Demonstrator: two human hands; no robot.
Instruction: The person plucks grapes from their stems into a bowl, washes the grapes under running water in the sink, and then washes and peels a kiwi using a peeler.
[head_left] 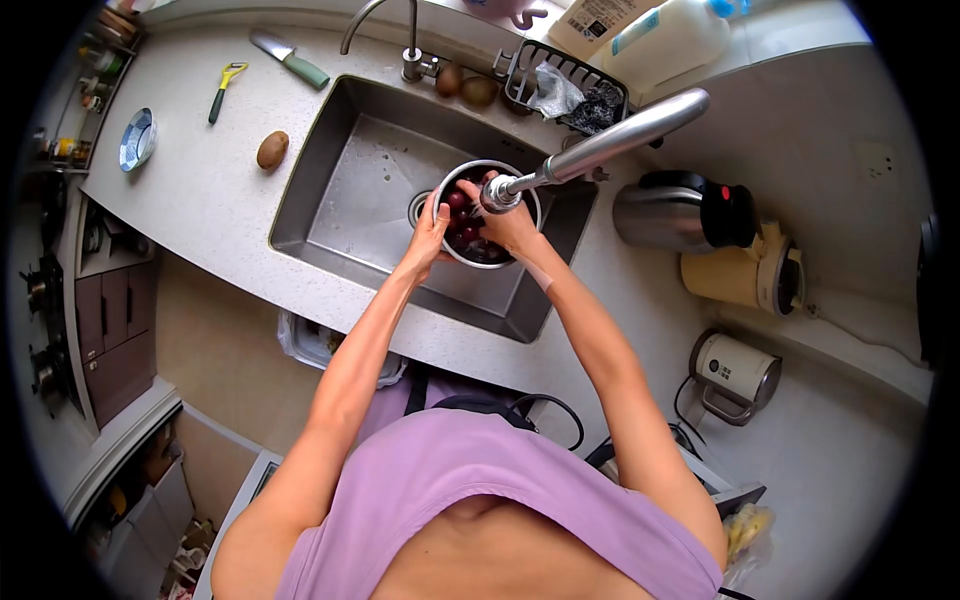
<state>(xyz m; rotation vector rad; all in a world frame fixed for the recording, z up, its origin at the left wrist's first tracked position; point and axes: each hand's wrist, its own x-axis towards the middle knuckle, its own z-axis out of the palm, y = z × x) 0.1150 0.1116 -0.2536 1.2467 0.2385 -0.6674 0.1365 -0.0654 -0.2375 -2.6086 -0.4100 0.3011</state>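
Note:
A round metal bowl (476,166) is held over the right part of the sink (345,190), and dark red round fruits (458,200), cherry-like, lie inside it. My left hand (430,238) grips the bowl's left side, thumb at the rim. Inside the bowl, my right hand (508,226) reaches among the fruits with its visible fingers apart; the tap head partly covers it. The brushed-metal tap (610,130) hangs directly above this hand. Whether water runs is hard to make out.
Left of the sink lie a kiwi (272,150), a yellow-green peeler (226,92), a green-handled knife (290,60) and a patterned bowl (138,140). Behind it stand a thin tap (412,50), more kiwis (478,92) and a black rack (570,88). Kettles (680,212) stand right.

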